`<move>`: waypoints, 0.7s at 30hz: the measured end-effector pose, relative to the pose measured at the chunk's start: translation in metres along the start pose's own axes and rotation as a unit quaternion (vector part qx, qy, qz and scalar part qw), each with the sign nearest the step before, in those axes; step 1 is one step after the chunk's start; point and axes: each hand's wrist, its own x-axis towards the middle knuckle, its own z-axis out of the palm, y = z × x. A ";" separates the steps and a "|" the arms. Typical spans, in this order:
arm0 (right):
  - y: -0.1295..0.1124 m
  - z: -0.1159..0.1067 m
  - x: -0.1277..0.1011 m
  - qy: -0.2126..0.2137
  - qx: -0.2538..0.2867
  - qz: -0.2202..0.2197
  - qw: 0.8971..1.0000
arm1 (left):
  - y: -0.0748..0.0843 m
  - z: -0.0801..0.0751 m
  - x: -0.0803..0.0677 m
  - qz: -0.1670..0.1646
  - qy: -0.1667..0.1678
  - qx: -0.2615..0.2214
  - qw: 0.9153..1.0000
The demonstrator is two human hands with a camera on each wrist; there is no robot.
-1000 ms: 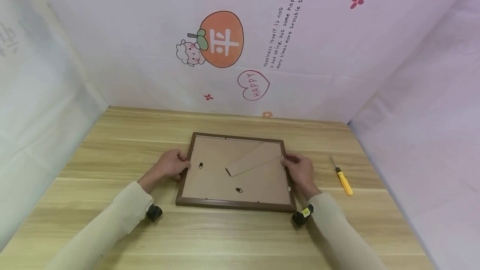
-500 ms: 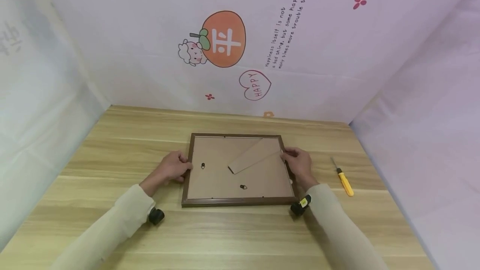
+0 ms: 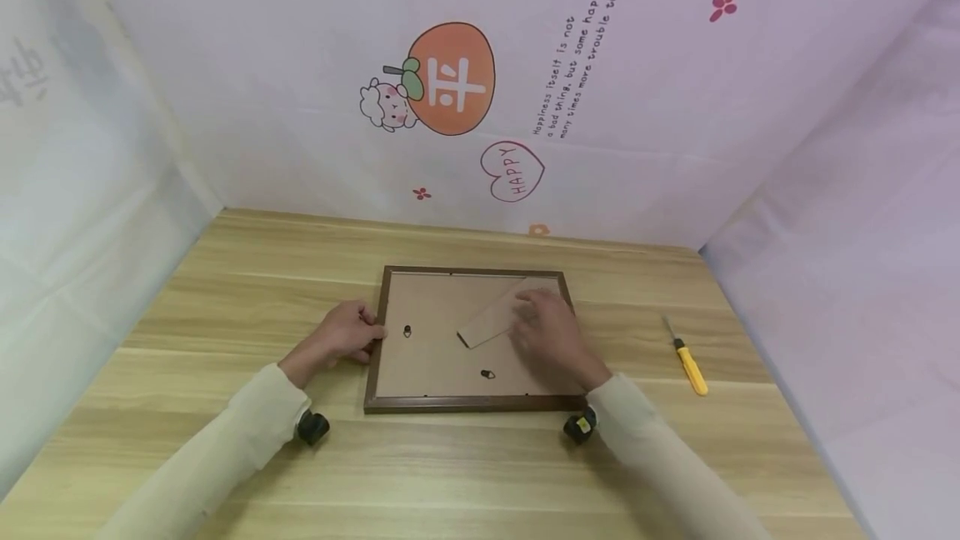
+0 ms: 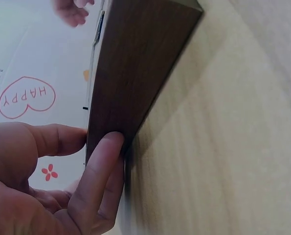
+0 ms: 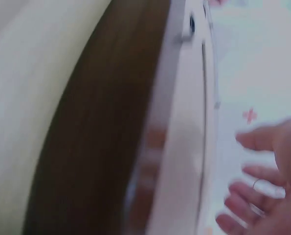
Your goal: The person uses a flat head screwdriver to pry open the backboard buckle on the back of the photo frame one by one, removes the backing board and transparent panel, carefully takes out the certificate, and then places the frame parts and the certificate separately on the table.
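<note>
A brown picture frame (image 3: 472, 404) lies face down on the wooden table, its beige backing board (image 3: 435, 365) upward. On the board are a flat easel stand (image 3: 489, 322) and two small black hanging hooks (image 3: 407, 331). My left hand (image 3: 347, 332) grips the frame's left edge; in the left wrist view its thumb is at the back edge and its fingers lie against the brown side (image 4: 130, 73). Over the right part of the board, beside the stand, hovers my right hand (image 3: 551, 332). The right wrist view shows its fingers (image 5: 248, 196) spread and holding nothing.
A screwdriver (image 3: 690, 365) with a yellow handle lies on the table (image 3: 420, 473) to the right of the frame. White printed sheeting (image 3: 615, 182) stands behind the table, and plain white sheeting closes both sides.
The picture frame has turned slightly and settled straighter. My right hand has let go of its right edge and moved left over the backing board. The left hand keeps its grip.
</note>
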 end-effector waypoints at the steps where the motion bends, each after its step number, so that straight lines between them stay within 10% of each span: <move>1: -0.007 0.002 0.001 -0.021 -0.008 -0.018 1.000 | 0.001 0.000 0.000 0.002 0.001 0.005 1.000; 8: -0.038 0.020 0.010 -0.129 -0.050 -0.096 0.986 | 0.002 0.001 0.002 0.006 0.010 0.027 1.000; 21: -0.047 0.030 0.020 -0.144 -0.042 -0.105 0.983 | 0.004 -0.007 0.001 0.011 0.009 0.050 0.999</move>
